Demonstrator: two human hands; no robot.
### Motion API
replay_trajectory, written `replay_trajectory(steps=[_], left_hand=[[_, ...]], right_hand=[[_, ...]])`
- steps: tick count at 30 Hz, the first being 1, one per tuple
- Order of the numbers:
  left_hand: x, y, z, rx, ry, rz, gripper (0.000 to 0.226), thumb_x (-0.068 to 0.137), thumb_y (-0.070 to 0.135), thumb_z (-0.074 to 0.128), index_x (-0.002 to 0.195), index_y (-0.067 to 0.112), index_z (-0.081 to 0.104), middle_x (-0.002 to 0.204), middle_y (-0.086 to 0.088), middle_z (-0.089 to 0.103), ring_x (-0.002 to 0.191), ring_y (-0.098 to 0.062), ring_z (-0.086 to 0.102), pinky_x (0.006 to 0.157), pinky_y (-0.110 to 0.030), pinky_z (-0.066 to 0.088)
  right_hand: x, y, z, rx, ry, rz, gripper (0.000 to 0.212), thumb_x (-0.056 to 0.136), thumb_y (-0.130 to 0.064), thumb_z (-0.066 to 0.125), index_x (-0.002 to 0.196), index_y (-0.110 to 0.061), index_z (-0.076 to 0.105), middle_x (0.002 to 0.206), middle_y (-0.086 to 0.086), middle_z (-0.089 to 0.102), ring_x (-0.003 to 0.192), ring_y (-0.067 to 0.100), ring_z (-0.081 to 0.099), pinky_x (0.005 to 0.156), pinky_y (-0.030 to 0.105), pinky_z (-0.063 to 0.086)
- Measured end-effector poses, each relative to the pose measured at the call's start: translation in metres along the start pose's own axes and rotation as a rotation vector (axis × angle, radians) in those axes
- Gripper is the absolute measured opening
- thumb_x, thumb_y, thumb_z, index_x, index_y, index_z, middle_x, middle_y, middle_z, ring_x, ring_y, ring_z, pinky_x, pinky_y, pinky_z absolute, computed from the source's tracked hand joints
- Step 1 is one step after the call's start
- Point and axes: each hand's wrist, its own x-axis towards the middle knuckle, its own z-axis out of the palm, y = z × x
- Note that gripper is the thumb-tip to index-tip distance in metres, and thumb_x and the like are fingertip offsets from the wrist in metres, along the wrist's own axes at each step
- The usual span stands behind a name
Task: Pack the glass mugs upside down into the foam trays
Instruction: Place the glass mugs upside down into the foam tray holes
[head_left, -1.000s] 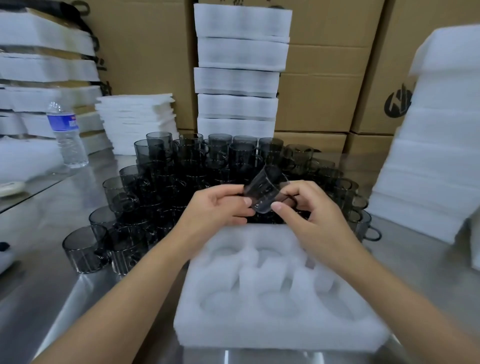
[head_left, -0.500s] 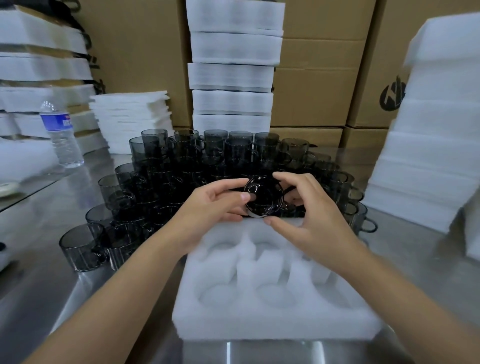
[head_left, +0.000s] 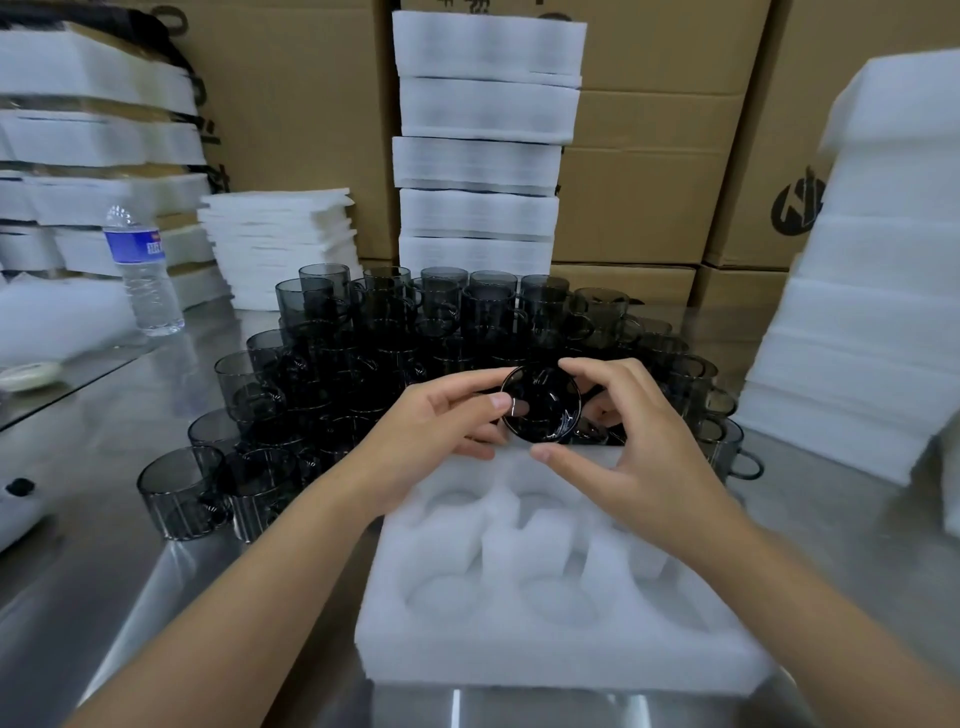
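Packing at its start. In the lower centre of the frame, every pocket seen in the foam tray (head_left: 561, 649) is empty; a large cluster of mugs (head_left: 363, 338) is left upright on the table (head_left: 104, 597) behind it. One mug (head_left: 540, 402) is held at frame centre, above the tray's far edge, a round end turned to the camera. Its left side is pinched by the left hand (head_left: 431, 436); its top and right side are cupped by the curled right hand (head_left: 639, 452), thumb just below.

Packing warehouse: stacked cardboard cartons (head_left: 644, 171), foam tray stacks (head_left: 480, 150), massed glass mugs (head_left: 395, 338), steel bench (head_left: 104, 545).
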Motion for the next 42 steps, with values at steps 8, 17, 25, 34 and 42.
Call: replay_trajectory(steps=[8,17,25,34,42], left_hand=[[0.0013,-0.0023,-0.0011,0.022,0.011,0.013,0.026,0.091,0.019,0.059,0.105,0.04,0.069,0.1,0.003,0.074,0.087,-0.015,0.068,0.069,-0.02,0.053],[0.0017,-0.0051,-0.003,-0.004,-0.069,0.045,0.044,0.067,0.029,0.077,0.108,0.044,0.067,0.109,0.004,0.071,0.101,-0.008,0.066,0.07,-0.019,0.052],[0.0011,-0.005,-0.0047,0.017,-0.069,0.049,0.043,0.076,0.02,0.068,0.115,0.038,0.062,0.109,0.005,0.071,0.097,-0.006,0.066,0.072,-0.019,0.052],[0.001,-0.0051,-0.005,0.02,-0.065,0.036,0.043,0.077,0.021,0.066,0.118,0.034,0.061,0.113,0.005,0.07,0.097,-0.01,0.067,0.077,-0.022,0.054],[0.0004,-0.0052,-0.0056,-0.008,-0.037,0.074,0.043,0.068,0.036,0.077,0.109,0.04,0.068,0.118,0.006,0.067,0.098,-0.015,0.068,0.082,-0.026,0.052]], right_hand=[[-0.0002,0.0011,-0.0003,0.014,-0.016,0.008,0.059,0.075,-0.042,0.074,0.127,-0.036,0.046,0.111,-0.024,0.044,0.097,-0.001,0.048,0.08,0.004,0.034],[-0.0001,0.0002,-0.0006,0.016,-0.014,0.016,0.065,0.071,-0.06,0.062,0.128,-0.035,0.046,0.112,-0.024,0.043,0.097,-0.001,0.048,0.08,0.006,0.037],[-0.0003,0.0022,-0.0013,0.034,-0.023,-0.009,0.058,0.076,-0.042,0.075,0.126,-0.039,0.045,0.111,-0.025,0.044,0.096,0.002,0.05,0.08,0.006,0.037],[0.0001,0.0015,-0.0016,0.056,-0.021,-0.027,0.058,0.077,-0.033,0.076,0.12,-0.047,0.041,0.108,-0.023,0.045,0.094,0.003,0.052,0.08,0.008,0.04],[0.0019,-0.0014,-0.0009,0.124,0.014,-0.002,0.055,0.073,-0.035,0.079,0.118,-0.04,0.047,0.104,-0.016,0.05,0.086,0.005,0.059,0.078,0.011,0.045]])
